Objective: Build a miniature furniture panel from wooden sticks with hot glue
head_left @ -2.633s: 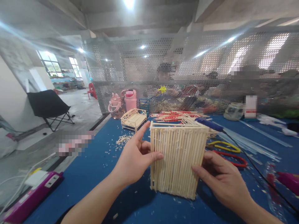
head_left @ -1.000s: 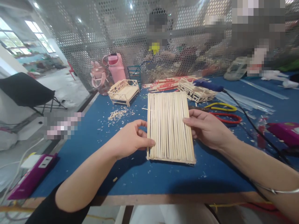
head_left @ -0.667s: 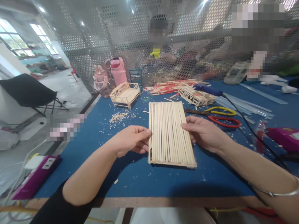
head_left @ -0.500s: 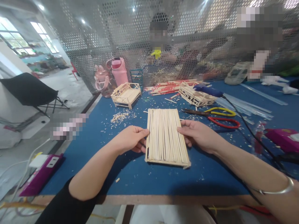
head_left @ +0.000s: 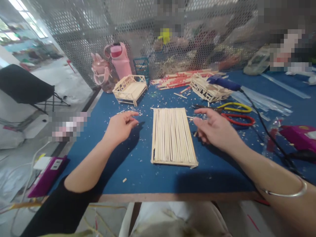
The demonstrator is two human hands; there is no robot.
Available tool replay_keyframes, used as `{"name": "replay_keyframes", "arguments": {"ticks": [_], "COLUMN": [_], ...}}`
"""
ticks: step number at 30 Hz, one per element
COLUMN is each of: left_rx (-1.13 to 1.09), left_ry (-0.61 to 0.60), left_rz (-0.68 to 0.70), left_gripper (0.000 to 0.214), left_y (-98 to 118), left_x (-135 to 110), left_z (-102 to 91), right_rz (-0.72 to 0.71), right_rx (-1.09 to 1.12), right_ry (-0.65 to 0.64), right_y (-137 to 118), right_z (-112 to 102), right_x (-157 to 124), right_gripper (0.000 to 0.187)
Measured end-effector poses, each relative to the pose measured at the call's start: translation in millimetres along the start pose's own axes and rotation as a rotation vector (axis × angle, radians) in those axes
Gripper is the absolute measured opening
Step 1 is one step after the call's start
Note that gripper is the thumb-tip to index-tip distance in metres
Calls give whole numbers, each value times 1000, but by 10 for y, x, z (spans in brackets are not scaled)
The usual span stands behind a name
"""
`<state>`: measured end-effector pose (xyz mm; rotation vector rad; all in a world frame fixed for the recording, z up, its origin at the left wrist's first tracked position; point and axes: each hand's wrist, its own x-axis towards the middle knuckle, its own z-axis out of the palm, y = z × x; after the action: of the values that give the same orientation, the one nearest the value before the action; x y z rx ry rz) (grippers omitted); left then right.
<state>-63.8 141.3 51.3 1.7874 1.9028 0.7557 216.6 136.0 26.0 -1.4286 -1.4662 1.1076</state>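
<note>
A flat panel of wooden sticks (head_left: 171, 136) laid side by side rests on the blue tabletop, a stick along its near edge. To its left, my left hand (head_left: 121, 127) hovers apart from it with fingers parted and nothing in them. My right hand (head_left: 213, 126) is off the panel's right side, thumb and forefinger spread, holding nothing that I can see. A thin loose stick (head_left: 190, 117) lies between the panel and my right fingertips. Beyond that hand are pliers with one yellow and one red handle (head_left: 238, 119).
Behind stand a small stick-built bed frame (head_left: 132, 90) and another stick frame (head_left: 204, 89), a blue glue gun (head_left: 223, 83) over it. Red-tipped sticks (head_left: 177, 79) lie along the mesh screen (head_left: 81, 49). Pink bottles (head_left: 120, 61) are back left, clear glue sticks (head_left: 261, 102) right.
Both hands have let go of the stick panel and drawn apart, the left one up and left. The panel now lies on the table. The camera view has tilted down slightly.
</note>
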Motion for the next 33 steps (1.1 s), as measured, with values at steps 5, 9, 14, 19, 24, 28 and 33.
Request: {"name": "replay_keyframes", "arguments": {"ticks": [5, 9, 14, 19, 24, 28, 33], "left_rx": [-172, -208, -355, -428, -389, -289, -284], "left_ry": [-97, -106, -274, -281, -263, -195, -307], "left_rz": [-40, -124, -221, -186, -265, -255, -271], "left_gripper": [31, 19, 9, 16, 20, 16, 37], "left_y": [-27, 22, 60, 12, 5, 41, 116], "left_x": [-64, -129, -159, -176, -209, -230, -288], "left_z": [87, 105, 128, 138, 89, 55, 107], "right_rz": [-315, -557, -605, -425, -299, -392, -641], "right_rx": [-188, -401, -523, -563, -554, -612, -594], "right_ry": [119, 137, 81, 123, 216, 213, 121], "right_y": [10, 64, 132, 141, 102, 108, 134], "right_z": [-95, -99, -124, -101, -57, -93, -94], "right_x": [-8, -82, -164, -255, -294, -242, -233], "right_gripper": [22, 12, 13, 17, 22, 20, 9]}}
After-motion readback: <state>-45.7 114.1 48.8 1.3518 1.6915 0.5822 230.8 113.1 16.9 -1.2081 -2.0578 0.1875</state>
